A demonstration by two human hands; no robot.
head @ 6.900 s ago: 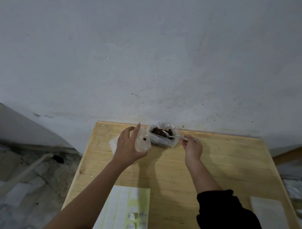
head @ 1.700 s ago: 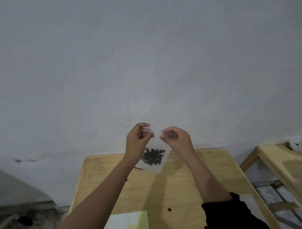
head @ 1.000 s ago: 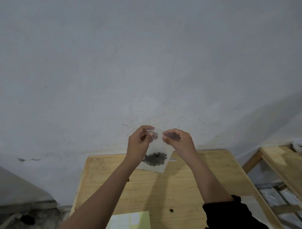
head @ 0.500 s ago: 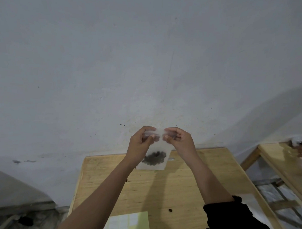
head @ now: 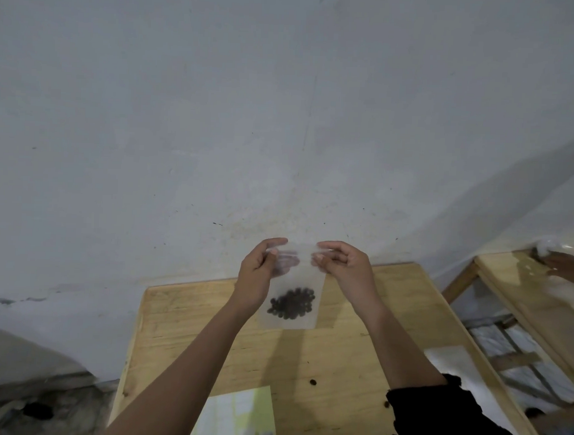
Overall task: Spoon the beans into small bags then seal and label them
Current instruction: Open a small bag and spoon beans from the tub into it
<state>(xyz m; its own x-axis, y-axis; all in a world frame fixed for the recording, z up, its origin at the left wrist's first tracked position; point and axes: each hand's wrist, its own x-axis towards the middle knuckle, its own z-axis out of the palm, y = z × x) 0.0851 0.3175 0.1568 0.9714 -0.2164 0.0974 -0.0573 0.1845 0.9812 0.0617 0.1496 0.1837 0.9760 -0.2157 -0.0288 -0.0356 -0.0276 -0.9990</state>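
step: sealing, I judge | small bag (head: 304, 279) hangs upright above the table (head: 339, 352) so the beans (head: 290, 303) pool low, clear of its mouth | left hand (head: 256, 276) and right hand (head: 347, 268) each pinch its top edge (taut for pressing) | label sheet (head: 239, 417) lies near me

"What lay on the table (head: 184, 311)?"
"A pale label sheet (head: 239, 414) at the near edge, with one loose bean (head: 312, 382) just beyond it."
"And to the right?"
"A white sheet (head: 453, 359) lay along that edge, well apart from the bean."
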